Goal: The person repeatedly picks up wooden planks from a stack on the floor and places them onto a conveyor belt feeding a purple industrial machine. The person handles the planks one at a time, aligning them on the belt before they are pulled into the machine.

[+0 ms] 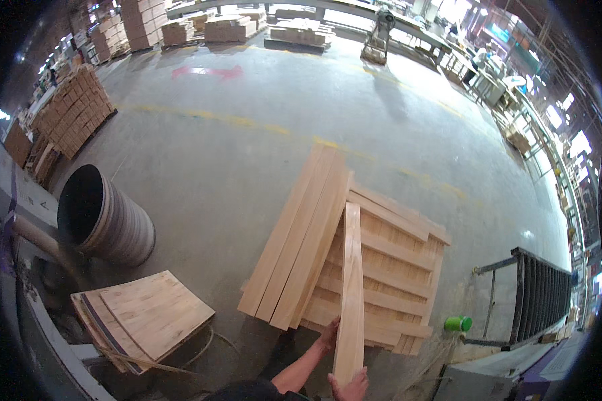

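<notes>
A long, pale wooden board (351,287) slants away from me over a stack of lumber. Its left edge is gripped by my left hand (330,334), partly hidden behind the wood. Round the near end, my right hand (351,385) is closed, with fingers showing on both sides. Beneath the board's far part lies a layered stack of planks (398,274), with several boards spaced crosswise on top. Left of it, several longer planks (291,247) lie side by side on the same pile.
A dark drum (130,230) stands at the left, near stacked plywood sheets (144,317) with a loose strap. To the right are a green can (457,324) and a black rack-like frame (538,297). Block stacks (77,110) and timber pallets (299,33) stand farther off.
</notes>
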{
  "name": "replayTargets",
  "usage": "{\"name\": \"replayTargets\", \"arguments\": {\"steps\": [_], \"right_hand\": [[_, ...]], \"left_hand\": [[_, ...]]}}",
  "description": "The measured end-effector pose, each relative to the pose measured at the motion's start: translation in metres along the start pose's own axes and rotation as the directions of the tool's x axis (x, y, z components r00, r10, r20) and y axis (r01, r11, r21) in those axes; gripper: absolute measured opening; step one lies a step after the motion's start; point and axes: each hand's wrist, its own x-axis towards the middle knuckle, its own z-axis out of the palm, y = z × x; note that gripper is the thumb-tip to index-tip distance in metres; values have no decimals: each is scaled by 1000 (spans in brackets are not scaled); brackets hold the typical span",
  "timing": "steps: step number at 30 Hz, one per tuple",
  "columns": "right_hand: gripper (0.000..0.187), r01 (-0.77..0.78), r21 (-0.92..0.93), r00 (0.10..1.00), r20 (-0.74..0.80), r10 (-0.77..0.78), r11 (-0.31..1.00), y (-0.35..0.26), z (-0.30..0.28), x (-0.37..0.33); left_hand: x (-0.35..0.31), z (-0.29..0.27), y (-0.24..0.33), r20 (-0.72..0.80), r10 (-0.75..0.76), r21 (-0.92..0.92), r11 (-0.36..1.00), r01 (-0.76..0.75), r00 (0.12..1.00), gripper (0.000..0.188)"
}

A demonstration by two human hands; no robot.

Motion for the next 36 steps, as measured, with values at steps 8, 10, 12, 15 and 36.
{"name": "replayTargets", "arguments": {"steps": [8, 10, 12, 15, 36], "right_hand": [[101, 95, -167, 995, -19, -99, 981, 0, -8, 12], [103, 83, -153, 995, -36, -89, 985, -7, -9, 12], [106, 64, -140, 996, -51, -71, 988, -17, -10, 13], [110, 29, -127, 997, -70, -38, 992, -27, -15, 11], [110, -168, 39, 917, 373, 142, 985, -29, -130, 36]], "left_hand": [[18, 4, 5, 23, 25, -102, 995, -23, 999, 61], [14, 15, 8, 26, 115, -35, 993, -114, 993, 62], [4, 35, 15, -6, 180, -11, 984, -180, 984, 62], [-7, 54, 17, -74, 234, -17, 972, -236, 969, 61], [34, 56, 44, -13, 208, -219, 954, -205, 978, 59]]}}
